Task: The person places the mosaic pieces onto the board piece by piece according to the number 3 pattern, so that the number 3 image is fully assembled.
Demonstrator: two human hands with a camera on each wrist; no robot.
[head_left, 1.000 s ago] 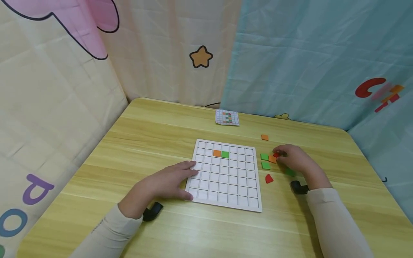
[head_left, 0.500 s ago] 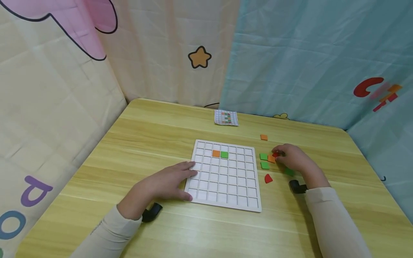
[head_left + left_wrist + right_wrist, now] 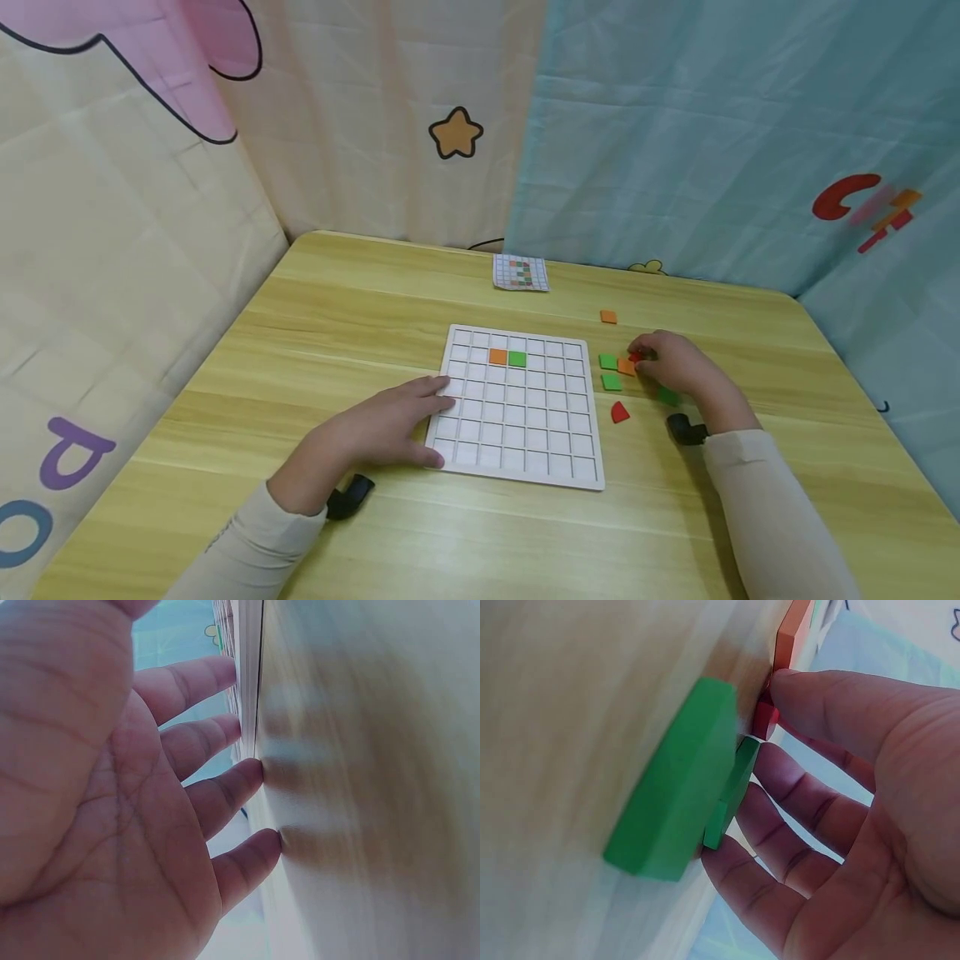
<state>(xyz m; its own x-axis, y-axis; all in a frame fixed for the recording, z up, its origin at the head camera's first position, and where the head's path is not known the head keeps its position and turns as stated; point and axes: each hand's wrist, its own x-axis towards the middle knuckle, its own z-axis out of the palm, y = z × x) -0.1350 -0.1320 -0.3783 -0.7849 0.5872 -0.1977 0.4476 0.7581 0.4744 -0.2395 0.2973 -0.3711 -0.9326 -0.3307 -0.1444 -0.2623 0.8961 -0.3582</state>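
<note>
A white grid board [image 3: 517,417] lies on the table, with an orange square tile [image 3: 498,357] and a green square tile [image 3: 517,359] side by side in its cells. My left hand [image 3: 386,425] rests at the board's left edge, fingers spread and fairly straight. To the right of the board, my right hand [image 3: 678,364] pinches a red piece [image 3: 765,718] between thumb and index finger, low over the table. Its other fingers lie against a green piece [image 3: 736,791]. Beside the fingertips is an orange tile [image 3: 626,367]; another green piece [image 3: 671,784] is nearer the wrist.
Two green tiles [image 3: 608,362] and a red quarter-round piece [image 3: 620,412] lie right of the board. Farther back sits a lone orange tile [image 3: 608,317]. A printed pattern card [image 3: 521,273] is at the table's back edge, before the curtains [image 3: 660,150].
The whole head view has shifted slightly, so things appear a little farther left. Both hands keep nearly the same places and poses.
</note>
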